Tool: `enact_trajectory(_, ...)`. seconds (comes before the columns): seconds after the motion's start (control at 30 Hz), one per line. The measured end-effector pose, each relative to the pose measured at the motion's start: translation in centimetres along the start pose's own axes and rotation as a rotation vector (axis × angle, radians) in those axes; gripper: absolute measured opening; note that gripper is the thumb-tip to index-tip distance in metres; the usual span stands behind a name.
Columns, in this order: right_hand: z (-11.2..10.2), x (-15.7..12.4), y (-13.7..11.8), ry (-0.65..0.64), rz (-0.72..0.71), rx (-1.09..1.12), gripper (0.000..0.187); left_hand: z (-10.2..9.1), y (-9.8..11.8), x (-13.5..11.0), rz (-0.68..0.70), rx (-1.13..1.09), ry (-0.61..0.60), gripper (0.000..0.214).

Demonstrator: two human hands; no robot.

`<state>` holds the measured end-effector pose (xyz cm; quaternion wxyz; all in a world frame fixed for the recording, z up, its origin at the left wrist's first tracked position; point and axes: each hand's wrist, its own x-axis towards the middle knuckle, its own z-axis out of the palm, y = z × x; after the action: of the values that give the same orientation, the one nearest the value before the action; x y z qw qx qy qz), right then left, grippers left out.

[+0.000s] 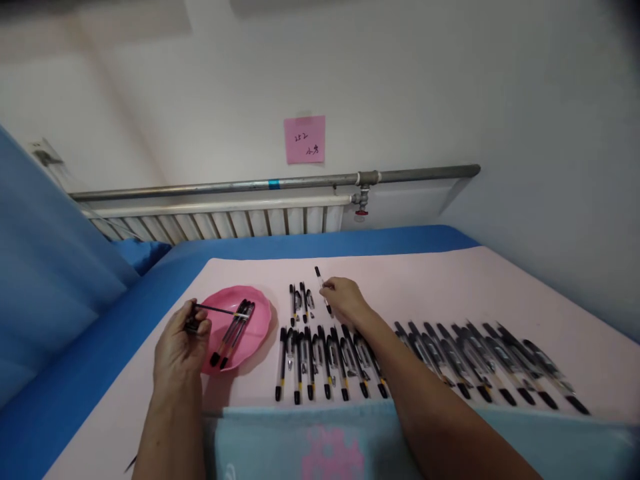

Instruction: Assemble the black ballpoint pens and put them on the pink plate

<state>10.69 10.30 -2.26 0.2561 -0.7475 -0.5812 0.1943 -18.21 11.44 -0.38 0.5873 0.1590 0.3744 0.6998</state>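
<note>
My left hand (181,343) is closed on a thin black pen refill (216,310) that sticks out to the right over a pink plate (261,320). The plate holds a few assembled black pens (234,333). My right hand (343,299) pinches a clear pen barrel (322,287) that points away from me, above a row of several black pens (325,357) laid side by side on the pink sheet. A short second row of pen parts (300,300) lies just left of that hand.
Another long row of black pens (487,363) runs along the right of the pink sheet (450,287). A light blue towel (320,440) lies at the near edge. Blue bedding (100,353), a radiator (225,223) and a pipe sit behind.
</note>
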Motion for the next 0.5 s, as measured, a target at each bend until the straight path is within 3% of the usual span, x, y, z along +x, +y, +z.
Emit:
enact_trajectory(0.27,2.5,0.7,1.0,-0.018,0.041,-0.047,0.026,1.7,-1.4,-1.7,-0.062,0.121,-0.061,0.004)
enact_trajectory(0.5,3.3,1.0,1.4,-0.003,0.013,-0.085,0.026,2.4,-1.8,-2.4,-0.092,0.152,-0.062,0.005)
